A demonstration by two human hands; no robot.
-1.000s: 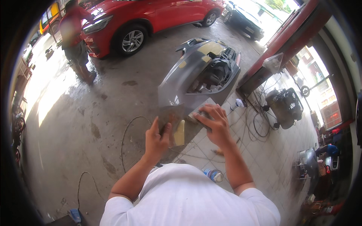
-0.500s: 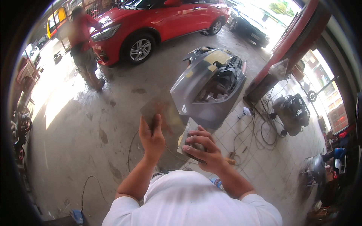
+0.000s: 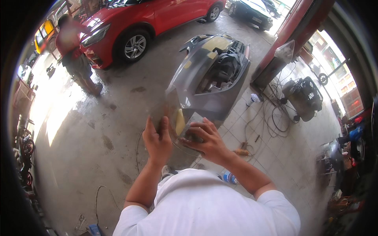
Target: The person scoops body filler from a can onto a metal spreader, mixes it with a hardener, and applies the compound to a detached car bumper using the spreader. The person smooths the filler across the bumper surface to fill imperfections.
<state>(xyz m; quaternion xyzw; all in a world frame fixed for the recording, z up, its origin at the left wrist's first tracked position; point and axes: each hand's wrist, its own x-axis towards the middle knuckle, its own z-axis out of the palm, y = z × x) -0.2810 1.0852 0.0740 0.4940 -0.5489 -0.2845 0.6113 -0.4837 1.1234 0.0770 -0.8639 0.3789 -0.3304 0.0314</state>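
My left hand [image 3: 158,144] is closed on a thin, dark grey flat plate [image 3: 158,111], thumb on top and fingers behind. Reddish smears and a lump of yellow paste [image 3: 180,122] show beside it, towards my other hand. My right hand [image 3: 209,142] grips a light grey rectangular plate [image 3: 194,118] like a spreader, fingers bent across its face; its lower end is hidden by them. This plate's left edge is close to the paste; whether they touch I cannot tell. Just beyond both hands a grey car bumper [image 3: 187,88] with yellowish patches rests low over the floor.
A red car [image 3: 157,19] stands at the far left, with a person [image 3: 75,53] beside its front. Right of the bumper rise a red post [image 3: 291,35] and loose cables [image 3: 271,122]. An orange-handled tool [image 3: 241,151] and a bottle [image 3: 229,177] lie near my right arm.
My right hand has moved left and slightly forward with its light plate, nearer the left hand. My left hand keeps its hold. The whole view has shifted a little.
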